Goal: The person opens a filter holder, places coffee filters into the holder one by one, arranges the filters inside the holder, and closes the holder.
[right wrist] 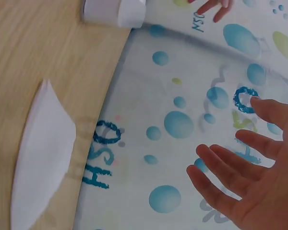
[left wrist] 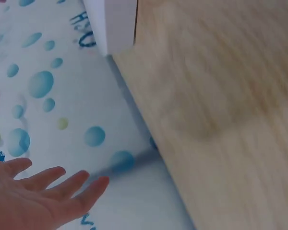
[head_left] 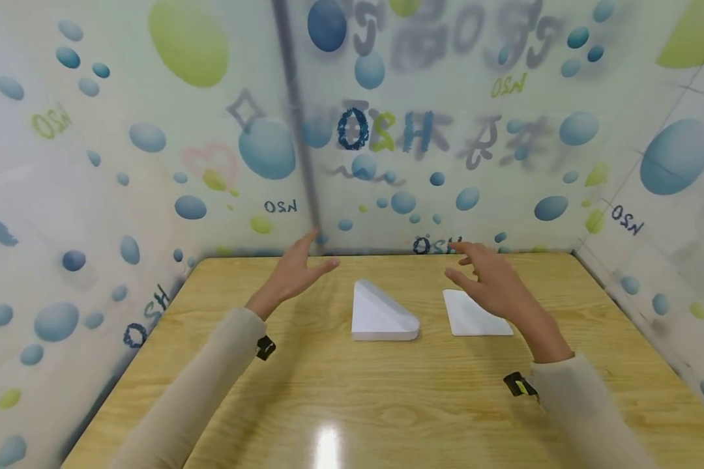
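Note:
A white triangular block-like thing (head_left: 381,316) with rounded corners stands on the wooden table, between the two hands in the head view. To its right lies a flat white sheet, like a folded paper napkin (head_left: 466,318), its layered edge showing in the right wrist view (right wrist: 45,158). My left hand (head_left: 293,270) is raised left of the triangular thing, thumb apart from the fingers, holding nothing. My right hand (head_left: 493,280) hovers over the napkin and hides part of it. Its fingers (right wrist: 221,191) are spread and slightly bent, with nothing in them.
The wooden table (head_left: 387,417) has light grain and a bright reflection near the front. A pale wall covering (head_left: 352,182) with blue and green dots and mirrored lettering rises behind the table's far edge and along both sides.

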{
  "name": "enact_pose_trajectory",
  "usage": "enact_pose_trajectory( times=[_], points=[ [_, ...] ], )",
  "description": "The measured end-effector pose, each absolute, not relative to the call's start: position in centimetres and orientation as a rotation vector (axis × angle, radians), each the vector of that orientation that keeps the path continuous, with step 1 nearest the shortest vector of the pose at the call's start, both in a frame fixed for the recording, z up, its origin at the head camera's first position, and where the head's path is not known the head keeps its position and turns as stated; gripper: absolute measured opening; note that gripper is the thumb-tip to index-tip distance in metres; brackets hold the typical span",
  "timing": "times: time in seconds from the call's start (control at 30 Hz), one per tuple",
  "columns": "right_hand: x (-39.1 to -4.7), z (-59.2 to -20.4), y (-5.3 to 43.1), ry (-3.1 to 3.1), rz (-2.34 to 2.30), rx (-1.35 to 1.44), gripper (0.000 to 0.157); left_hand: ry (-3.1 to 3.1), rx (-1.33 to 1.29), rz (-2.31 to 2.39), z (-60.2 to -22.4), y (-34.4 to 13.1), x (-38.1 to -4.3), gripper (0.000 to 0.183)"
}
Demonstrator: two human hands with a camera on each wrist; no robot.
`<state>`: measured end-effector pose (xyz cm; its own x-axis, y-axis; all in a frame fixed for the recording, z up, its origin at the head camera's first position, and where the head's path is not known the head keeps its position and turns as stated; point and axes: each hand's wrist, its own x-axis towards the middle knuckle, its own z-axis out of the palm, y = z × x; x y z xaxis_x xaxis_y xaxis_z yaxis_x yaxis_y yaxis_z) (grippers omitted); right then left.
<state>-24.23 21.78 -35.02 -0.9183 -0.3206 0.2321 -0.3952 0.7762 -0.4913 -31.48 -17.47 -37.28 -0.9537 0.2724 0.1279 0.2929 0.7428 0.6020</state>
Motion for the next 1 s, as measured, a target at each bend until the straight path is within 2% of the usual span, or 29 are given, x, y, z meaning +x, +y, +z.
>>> enact_pose_trajectory(
  times=[0.17, 0.47, 1.0],
  points=[
    [-23.8, -36.7, 20.9, -2.77, 0.949, 0.64, 0.056, -2.884, -0.476, -1.253, -39.4, -16.4, -31.0, 0.093],
    [-23.6, -39.0, 19.2, -2.797, 0.953, 0.689, 0.05, -2.947, -0.479, -1.41, -42.7, -15.2, -30.8, 0.087],
    [-23.9, -40.1, 18.7, -2.851, 0.901, 0.74, 0.044, -3.024, -0.366, -1.637, -44.4, -13.5, -31.9, 0.095]
  ],
)
